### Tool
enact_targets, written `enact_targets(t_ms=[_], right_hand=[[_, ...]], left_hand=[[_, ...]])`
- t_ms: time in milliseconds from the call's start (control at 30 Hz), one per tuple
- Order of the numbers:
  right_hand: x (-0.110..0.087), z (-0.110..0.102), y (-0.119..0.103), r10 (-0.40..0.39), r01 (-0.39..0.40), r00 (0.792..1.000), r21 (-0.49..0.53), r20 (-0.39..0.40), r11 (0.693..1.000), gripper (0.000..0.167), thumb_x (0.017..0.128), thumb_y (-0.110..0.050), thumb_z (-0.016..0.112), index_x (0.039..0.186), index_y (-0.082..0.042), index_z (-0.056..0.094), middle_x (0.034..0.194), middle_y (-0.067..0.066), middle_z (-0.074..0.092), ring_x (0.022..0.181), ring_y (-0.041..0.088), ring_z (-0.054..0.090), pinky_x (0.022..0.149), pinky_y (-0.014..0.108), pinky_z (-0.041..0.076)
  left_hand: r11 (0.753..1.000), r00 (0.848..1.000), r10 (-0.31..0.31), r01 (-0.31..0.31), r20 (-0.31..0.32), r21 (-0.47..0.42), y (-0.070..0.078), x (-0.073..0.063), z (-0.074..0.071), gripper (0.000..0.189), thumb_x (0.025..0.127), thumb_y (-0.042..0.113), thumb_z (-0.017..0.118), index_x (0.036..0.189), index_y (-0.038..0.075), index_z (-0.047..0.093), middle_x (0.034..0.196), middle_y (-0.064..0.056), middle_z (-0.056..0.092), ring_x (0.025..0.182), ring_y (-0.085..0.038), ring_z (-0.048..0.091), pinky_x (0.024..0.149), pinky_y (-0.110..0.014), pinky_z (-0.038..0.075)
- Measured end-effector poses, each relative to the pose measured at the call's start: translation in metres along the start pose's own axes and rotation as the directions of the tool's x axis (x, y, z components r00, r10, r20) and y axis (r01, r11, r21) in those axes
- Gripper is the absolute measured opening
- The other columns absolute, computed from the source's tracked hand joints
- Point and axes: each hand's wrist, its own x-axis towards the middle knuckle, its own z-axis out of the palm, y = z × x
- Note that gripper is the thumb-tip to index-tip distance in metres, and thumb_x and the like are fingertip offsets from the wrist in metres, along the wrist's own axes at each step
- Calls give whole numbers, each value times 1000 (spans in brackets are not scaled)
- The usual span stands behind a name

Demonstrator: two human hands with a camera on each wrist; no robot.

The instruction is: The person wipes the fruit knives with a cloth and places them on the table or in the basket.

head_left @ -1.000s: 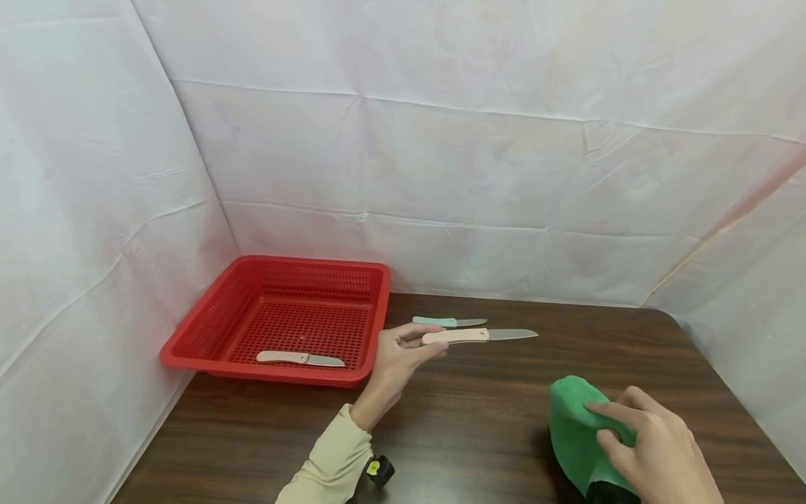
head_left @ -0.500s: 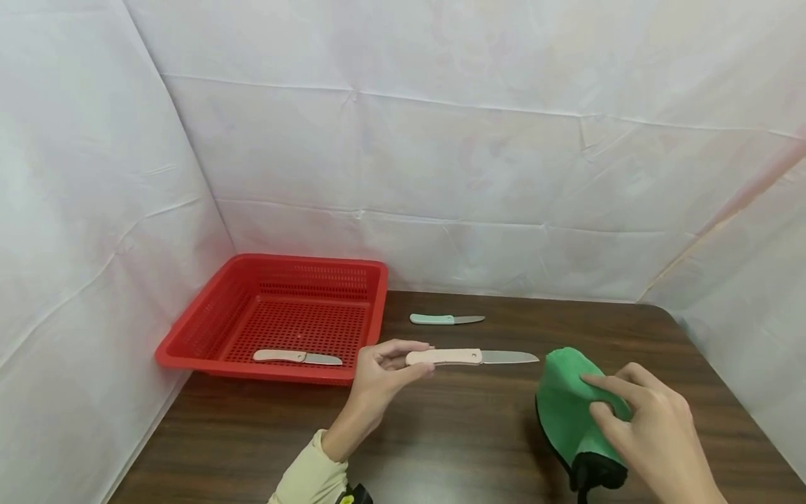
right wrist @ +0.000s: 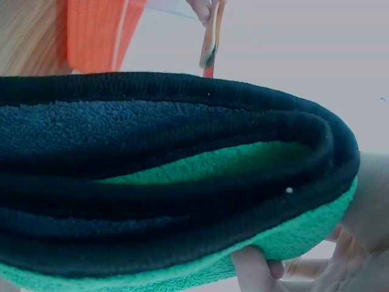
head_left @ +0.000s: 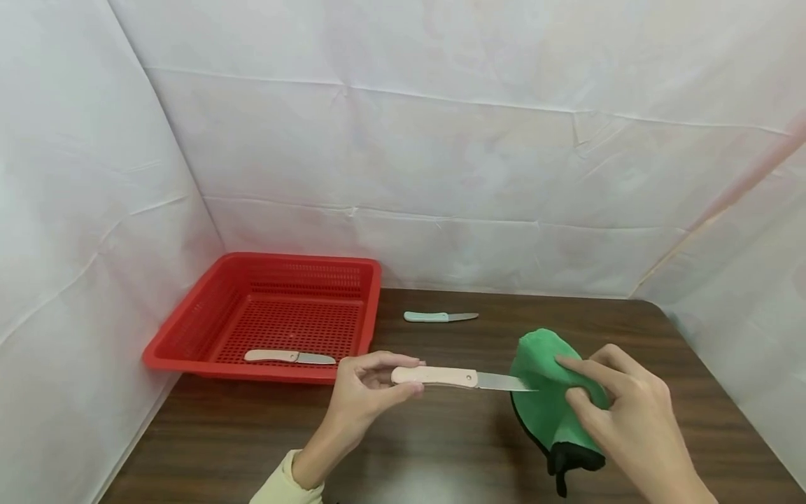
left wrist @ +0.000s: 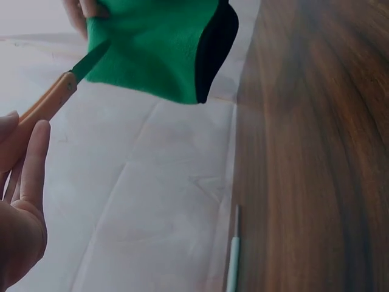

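In the head view my left hand point(head_left: 359, 399) pinches the handle end of a folding knife point(head_left: 434, 376) with a pale pink handle, its blade unfolded and pointing right. The blade's tip overlaps a green cloth point(head_left: 541, 364) with black edging; whether they touch I cannot tell. My right hand point(head_left: 630, 406) grips that cloth between thumb and fingers, and it hangs folded above the table. The right wrist view shows the cloth's black edges point(right wrist: 182, 91) in layers. From the left wrist, the knife point(left wrist: 51, 100) points up at the cloth point(left wrist: 152, 48).
A red plastic basket point(head_left: 371, 308) stands at the left back, with a second pink-handled knife point(head_left: 286, 356) lying inside. On the dark wood table point(head_left: 441, 448), a knife with a light blue-green handle point(head_left: 437, 317) lies near the back. White sheeting point(head_left: 441, 154) surrounds the table.
The knife in my left hand has come down and nearer, its blade now at the cloth. My right hand has moved left and up with the cloth. The view has shifted slightly.
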Motion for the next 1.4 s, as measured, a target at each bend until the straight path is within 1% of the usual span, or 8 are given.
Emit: enact_targets(t_ms=[233,600,800,867,1033,1200,1300,1400], right_hand=[[4,1,-18,-116,117,993,33,-26,993,36,63,11,64,92,-9,75,80,-14,49,52,-3,29,46,12,25],[3,13,-33,-338,339,940,-6,50,941,31,72,-6,55,95,-11,75,83,-13,43,57,-5,29,47,8,23],[0,19,-38,-420,422,906,-66,47,904,46,88,-21,29,91,-15,75,80,-9,41,61,0,31,47,11,27],[0,20,-38,-433,435,900,-87,49,896,49,89,-21,26,91,-14,75,80,-7,42,61,1,32,46,13,28],[-2,19,-38,-436,440,898,-101,63,892,39,78,-12,38,91,-14,75,81,-5,42,62,3,32,45,15,29],[-4,18,-34,-413,420,907,-107,79,901,43,83,-16,33,91,-14,75,81,-6,39,62,2,30,45,12,25],[-6,15,-30,-396,404,914,-99,87,910,35,73,-8,46,91,-14,75,81,-7,38,62,1,29,45,11,23],[-8,13,-25,-384,391,920,-101,78,915,36,78,-11,42,91,-14,75,81,-8,39,62,0,29,45,10,22]], left_hand=[[997,995,83,-83,51,-6,8,-4,6,27,73,-6,77,97,-11,67,94,-23,68,70,-19,67,59,-41,57],[994,994,104,-105,-26,-12,8,-8,14,27,71,-7,78,95,-11,68,93,-23,69,72,-16,66,57,-31,57],[979,980,196,-198,-39,-50,8,-9,16,25,68,-11,78,91,-12,68,90,-26,68,69,-14,66,53,-24,54],[975,976,212,-215,-48,-61,8,-9,16,25,67,-12,78,90,-11,68,89,-26,68,70,-14,66,53,-24,54],[961,967,248,-253,-57,-108,7,-11,16,25,65,-16,77,88,-10,68,88,-28,67,75,-20,69,56,-29,56],[953,965,252,-260,-69,-157,7,-13,13,28,64,-18,76,89,-7,69,89,-23,69,81,-27,69,61,-32,57],[951,966,249,-258,-71,-172,8,-15,11,29,65,-19,75,90,-5,70,90,-20,70,82,-28,69,62,-31,57],[946,964,258,-266,-68,-188,10,-16,8,31,65,-21,73,90,-3,71,90,-19,71,83,-29,69,64,-31,57]])
